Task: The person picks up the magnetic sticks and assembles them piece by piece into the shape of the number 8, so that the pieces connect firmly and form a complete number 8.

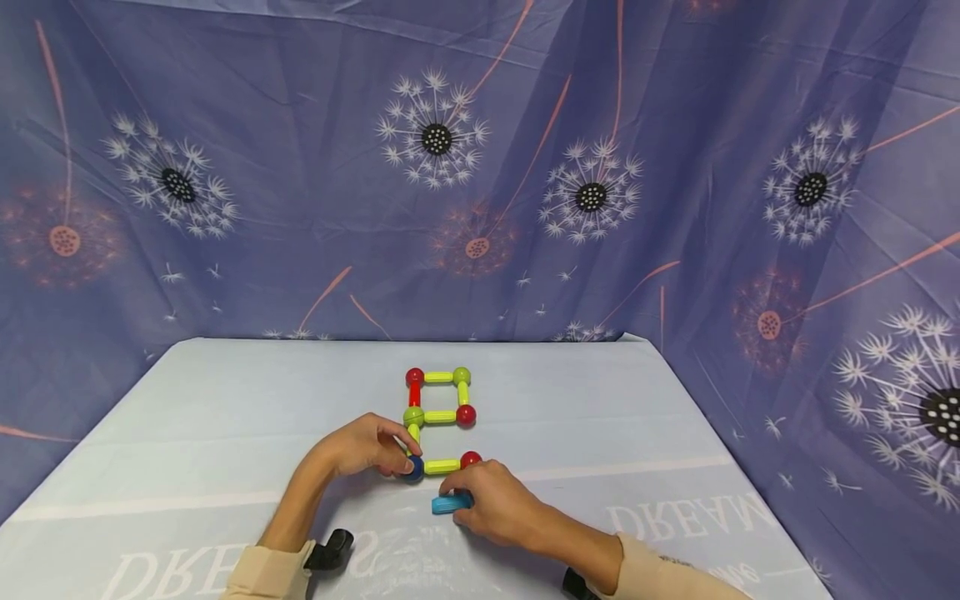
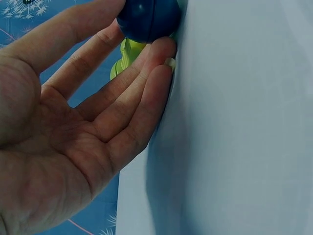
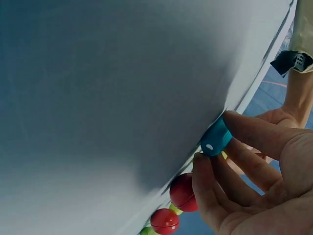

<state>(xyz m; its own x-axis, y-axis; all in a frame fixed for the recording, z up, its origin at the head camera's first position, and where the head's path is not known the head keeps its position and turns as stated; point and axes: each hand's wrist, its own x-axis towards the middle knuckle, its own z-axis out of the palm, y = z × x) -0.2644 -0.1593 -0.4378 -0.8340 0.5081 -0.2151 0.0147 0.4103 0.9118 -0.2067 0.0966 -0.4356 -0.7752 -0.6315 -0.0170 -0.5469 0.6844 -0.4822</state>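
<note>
A figure of sticks and balls lies flat on the table. At its near left corner my left hand [image 1: 363,450] holds a dark blue ball [image 2: 149,18] between thumb and fingers. From that ball a yellow-green stick [image 1: 442,467] runs right to a red ball [image 1: 471,460], and another goes up to a green ball [image 1: 413,416]. Just in front of the red ball, my right hand [image 1: 497,504] pinches a short light blue stick [image 3: 216,138] by thumb and fingertips, close over the table. A white spot shows on the end of this stick.
The figure's far part is a square: a red stick [image 1: 415,394], yellow-green sticks, a red ball [image 1: 415,377], a green ball [image 1: 461,377] and another red ball [image 1: 466,415]. Pale printed cloth covers the table [image 1: 225,408]. A purple dandelion curtain [image 1: 315,208] hangs behind and at the sides.
</note>
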